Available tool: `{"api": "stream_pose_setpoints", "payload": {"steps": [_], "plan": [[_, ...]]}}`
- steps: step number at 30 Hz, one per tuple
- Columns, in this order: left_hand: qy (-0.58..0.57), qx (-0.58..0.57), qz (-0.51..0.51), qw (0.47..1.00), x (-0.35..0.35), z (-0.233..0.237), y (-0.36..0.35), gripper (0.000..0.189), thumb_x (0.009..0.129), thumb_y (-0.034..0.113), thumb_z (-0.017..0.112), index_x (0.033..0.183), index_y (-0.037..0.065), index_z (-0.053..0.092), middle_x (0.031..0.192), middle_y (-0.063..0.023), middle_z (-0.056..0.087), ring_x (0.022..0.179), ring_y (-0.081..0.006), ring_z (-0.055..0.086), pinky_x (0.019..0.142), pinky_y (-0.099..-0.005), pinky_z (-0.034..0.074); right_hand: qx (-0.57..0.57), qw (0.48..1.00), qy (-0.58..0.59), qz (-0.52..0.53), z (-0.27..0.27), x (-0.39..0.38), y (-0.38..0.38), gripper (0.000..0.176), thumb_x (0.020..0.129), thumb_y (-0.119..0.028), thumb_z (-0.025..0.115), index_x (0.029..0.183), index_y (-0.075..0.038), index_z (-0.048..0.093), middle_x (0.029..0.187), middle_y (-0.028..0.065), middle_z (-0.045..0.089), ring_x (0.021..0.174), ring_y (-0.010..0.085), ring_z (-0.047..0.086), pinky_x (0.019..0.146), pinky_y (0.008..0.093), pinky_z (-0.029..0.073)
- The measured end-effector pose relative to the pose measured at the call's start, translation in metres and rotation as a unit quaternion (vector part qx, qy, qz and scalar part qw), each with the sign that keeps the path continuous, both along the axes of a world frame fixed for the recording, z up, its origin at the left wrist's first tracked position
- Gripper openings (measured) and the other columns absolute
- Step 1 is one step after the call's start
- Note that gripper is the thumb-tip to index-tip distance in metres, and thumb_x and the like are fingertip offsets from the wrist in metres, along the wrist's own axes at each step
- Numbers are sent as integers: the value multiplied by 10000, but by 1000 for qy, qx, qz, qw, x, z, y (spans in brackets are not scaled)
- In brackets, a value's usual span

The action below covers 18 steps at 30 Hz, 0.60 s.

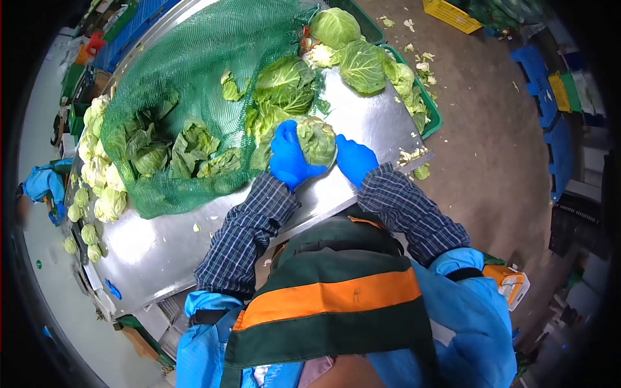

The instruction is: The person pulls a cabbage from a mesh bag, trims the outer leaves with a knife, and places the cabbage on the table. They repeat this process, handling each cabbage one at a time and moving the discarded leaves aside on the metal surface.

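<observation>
A cabbage [317,141] rests on the metal table, its stem side showing. My left hand [289,157], in a blue glove, grips it from the left, with the thumb along its near side. My right hand [356,160], also gloved in blue, is closed at the cabbage's right edge. What it holds, if anything, is hidden from me. Just beyond my left hand lie loose green outer leaves [284,87]. A green mesh sack [187,71] spreads over the table to the left, with several cabbages [152,158] inside.
Trimmed pale cabbages [107,174] are piled along the table's left end. At the far right corner, leaves [362,66] overhang a green crate [435,121]. Leaf scraps [424,66] litter the floor. Another person's blue sleeve [45,184] shows at far left.
</observation>
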<state>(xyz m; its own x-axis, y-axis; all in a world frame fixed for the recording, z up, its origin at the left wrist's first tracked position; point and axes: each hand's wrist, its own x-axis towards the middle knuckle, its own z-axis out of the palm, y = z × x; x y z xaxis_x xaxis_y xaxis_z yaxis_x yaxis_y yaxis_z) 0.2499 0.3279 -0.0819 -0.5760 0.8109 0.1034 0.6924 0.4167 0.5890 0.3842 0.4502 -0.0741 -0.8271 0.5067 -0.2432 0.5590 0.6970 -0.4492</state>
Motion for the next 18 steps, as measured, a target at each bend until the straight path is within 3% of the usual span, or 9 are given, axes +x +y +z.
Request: {"api": "stream_pose_setpoints", "payload": {"steps": [3,6,7,10,13,14,16,18], "plan": [[-32,-20,-36,999,-7,5,-1,1143,437,453,857,1296,-32,280,1268,-236,350,1139,-406,401,976,-448,373,-26,999,-39,11,13,9,-4,189,868,-129,462,1032,-34,466,844,220,620,758,384,628,644,480,505],[-43,-36,-9,998,-4,9,6,1137,444,454,854,1297,-31,280,1275,-239,341,1134,-413,404,967,-456,382,-11,998,-57,6,2,3,0,192,867,-125,458,1038,-38,469,834,220,620,757,383,630,640,470,511],[-46,-54,23,997,-4,7,10,1144,440,455,854,1304,-23,276,1283,-242,331,1136,-415,403,962,-463,388,-3,999,-34,30,-9,-2,8,191,867,-124,457,1038,-39,467,834,220,621,757,385,631,635,470,511],[-63,-82,-22,994,-11,11,7,1152,438,457,851,1312,-17,270,1286,-246,324,1140,-414,402,965,-465,387,-21,999,-18,39,9,2,10,203,846,-112,490,1032,-34,462,833,220,621,754,391,630,622,468,514],[-49,-85,-15,995,-10,10,9,1153,432,453,851,1311,-12,267,1282,-240,324,1140,-412,403,963,-464,389,-38,991,-121,34,30,18,3,253,803,-85,547,1031,-26,456,865,231,612,751,386,630,633,456,515],[-39,-85,-9,996,-8,10,9,1154,429,452,851,1310,-9,265,1281,-237,324,1140,-411,403,962,-463,390,-41,992,-120,31,20,15,5,253,803,-85,547,1031,-26,456,865,231,612,751,386,630,633,456,515],[-46,-75,-9,996,-13,8,9,1139,430,449,851,1299,-1,268,1275,-230,328,1141,-413,403,959,-462,390,-6,999,4,49,-11,0,12,230,820,-92,517,1032,-27,455,867,232,613,756,379,634,641,458,514],[-62,-64,-11,996,-15,9,8,1129,431,450,851,1291,5,270,1272,-231,330,1144,-412,401,955,-465,391,5,1000,-1,28,-3,-10,14,204,835,-103,490,1022,-31,457,835,222,618,761,371,636,640,458,514]]}}
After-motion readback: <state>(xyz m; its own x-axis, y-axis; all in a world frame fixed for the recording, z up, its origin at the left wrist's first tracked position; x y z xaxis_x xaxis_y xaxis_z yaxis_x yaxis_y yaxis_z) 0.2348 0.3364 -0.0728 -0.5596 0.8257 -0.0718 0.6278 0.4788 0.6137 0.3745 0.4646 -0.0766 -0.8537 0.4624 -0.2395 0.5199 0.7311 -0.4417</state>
